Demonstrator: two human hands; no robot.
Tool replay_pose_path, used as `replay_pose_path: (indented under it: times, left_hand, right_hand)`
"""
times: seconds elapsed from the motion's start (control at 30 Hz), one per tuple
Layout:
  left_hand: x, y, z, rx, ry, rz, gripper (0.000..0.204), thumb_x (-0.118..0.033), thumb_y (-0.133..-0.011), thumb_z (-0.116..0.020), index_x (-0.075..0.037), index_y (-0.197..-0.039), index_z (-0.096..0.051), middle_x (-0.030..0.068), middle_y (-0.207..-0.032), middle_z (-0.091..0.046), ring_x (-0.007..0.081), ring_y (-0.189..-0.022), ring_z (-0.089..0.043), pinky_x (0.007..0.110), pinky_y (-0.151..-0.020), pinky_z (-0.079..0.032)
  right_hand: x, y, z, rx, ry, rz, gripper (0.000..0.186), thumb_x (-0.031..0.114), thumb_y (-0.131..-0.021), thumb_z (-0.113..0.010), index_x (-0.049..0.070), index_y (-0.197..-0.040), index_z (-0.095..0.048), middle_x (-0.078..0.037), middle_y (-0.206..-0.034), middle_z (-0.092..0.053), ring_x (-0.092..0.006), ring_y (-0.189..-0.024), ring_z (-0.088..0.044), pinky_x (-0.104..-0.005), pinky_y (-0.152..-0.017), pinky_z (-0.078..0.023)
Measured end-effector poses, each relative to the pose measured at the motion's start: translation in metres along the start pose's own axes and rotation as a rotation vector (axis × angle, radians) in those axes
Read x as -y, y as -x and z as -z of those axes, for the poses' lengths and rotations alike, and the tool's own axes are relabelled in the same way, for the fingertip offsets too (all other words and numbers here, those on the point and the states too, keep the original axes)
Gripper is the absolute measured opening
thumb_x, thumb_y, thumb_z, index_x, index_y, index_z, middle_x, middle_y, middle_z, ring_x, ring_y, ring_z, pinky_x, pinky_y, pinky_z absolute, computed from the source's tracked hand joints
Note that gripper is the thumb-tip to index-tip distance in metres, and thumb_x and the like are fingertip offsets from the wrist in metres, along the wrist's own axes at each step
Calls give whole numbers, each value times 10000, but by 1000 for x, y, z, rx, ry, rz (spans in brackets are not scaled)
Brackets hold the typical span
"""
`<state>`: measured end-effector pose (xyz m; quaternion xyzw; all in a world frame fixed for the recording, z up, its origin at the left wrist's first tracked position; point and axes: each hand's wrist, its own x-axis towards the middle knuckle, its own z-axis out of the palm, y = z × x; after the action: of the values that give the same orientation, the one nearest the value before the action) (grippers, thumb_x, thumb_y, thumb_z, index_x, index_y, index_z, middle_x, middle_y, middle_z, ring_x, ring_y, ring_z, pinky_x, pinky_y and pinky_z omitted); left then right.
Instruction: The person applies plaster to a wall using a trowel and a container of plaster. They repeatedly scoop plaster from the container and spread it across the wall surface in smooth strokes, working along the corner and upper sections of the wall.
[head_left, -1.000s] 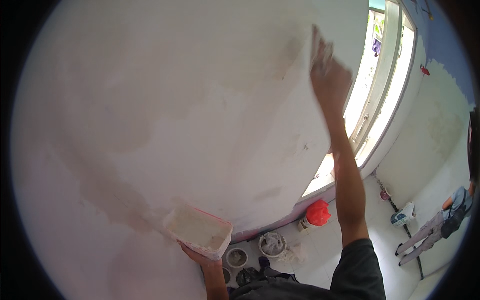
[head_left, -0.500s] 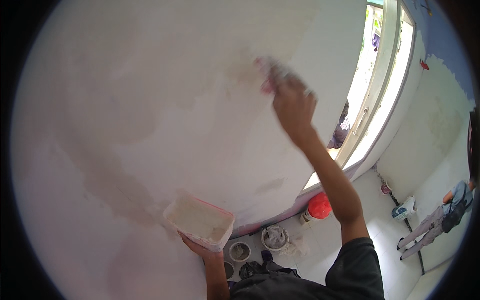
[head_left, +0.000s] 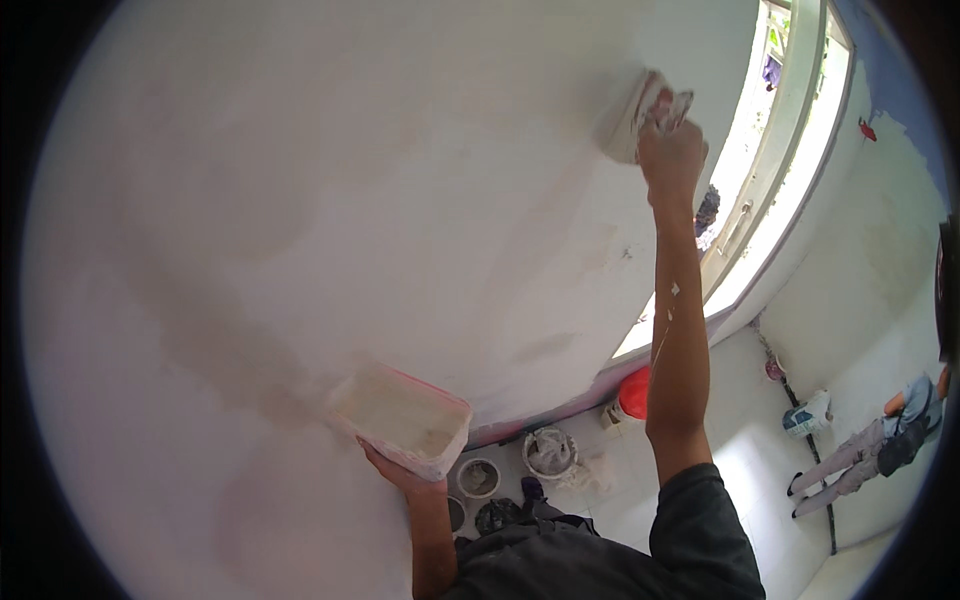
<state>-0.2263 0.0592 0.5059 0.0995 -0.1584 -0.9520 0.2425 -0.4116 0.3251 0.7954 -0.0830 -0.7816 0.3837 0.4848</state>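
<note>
My left hand (head_left: 405,472) is closed around the underside of a rectangular plaster tray (head_left: 440,462), whose pale rim has a pink edge. Whitish filler coats the inside of the tray. Higher up and to the right, my right hand (head_left: 672,150) grips a wide plastering blade (head_left: 630,118) smeared with white and reddish stains. The blade lies against or very close to the white wall (head_left: 450,220), near the window; exact contact is hard to make out. Damp-looking darker patches mark the wall on the left. White specks dot my right forearm.
A window (head_left: 765,170) stands right of my right arm. On the floor below are a bucket with clear plastic (head_left: 550,453), a smaller bucket (head_left: 479,478) and a red-topped container (head_left: 634,393). Another person (head_left: 880,430) stands far right, near a white sack (head_left: 806,414).
My right hand has swept the plastering blade rightward and slightly up across the wall, toward the window. The tray in my left hand stays nearly in place.
</note>
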Motion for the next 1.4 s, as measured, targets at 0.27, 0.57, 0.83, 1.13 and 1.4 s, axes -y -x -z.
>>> replay_pose_path:
  times: [0.27, 0.57, 0.83, 1.13, 1.4]
  left_hand:
    - [-16, -14, 42, 17, 48, -41, 550, -505, -934, -341, -167, -1367, -341, 42, -1372, -374, 274, -1254, -376, 466, -1023, -344]
    - [-55, 1, 21, -67, 41, -47, 550, -504, -934, -334, -163, -1365, -344, 46, -1379, -364, 280, -1260, -371, 473, -1023, -348]
    - [-82, 8, 23, -57, -76, -101, 560, -503, -931, -345, -165, -1376, -318, 61, -1384, -360, 288, -1258, -376, 474, -1022, -356]
    - [-99, -6, 39, -9, 87, -76, 544, -494, -935, -350, -163, -1367, -336, 62, -1376, -371, 282, -1247, -388, 474, -1014, -365]
    - [-97, -14, 32, -63, -54, -164, 537, -489, -937, -351, -153, -1356, -357, 55, -1360, -398, 286, -1230, -408, 467, -1017, -361]
  right_hand:
    - [89, 147, -72, 177, 249, 811, 121, 129, -765, -553, 69, -822, -642, -130, -696, -628, -325, -577, -615, -423, -532, -495]
    - [89, 134, -71, 86, 451, 818, 267, 87, -734, -570, 81, -999, -609, -59, -794, -604, -230, -604, -626, -369, -417, -487]
    - [56, 191, -63, 59, -46, 761, 265, 59, -760, -581, 43, -1014, -656, -106, -604, -591, -253, -549, -612, -368, -488, -477]
    - [149, 135, -66, -36, 248, 469, 320, 247, -837, -533, -13, -684, -641, -187, -599, -605, -370, -576, -606, -455, -581, -482]
    - [87, 210, -63, 279, -39, 847, 388, 60, -750, -568, 123, -1128, -623, -70, -689, -608, -239, -579, -605, -375, -487, -485]
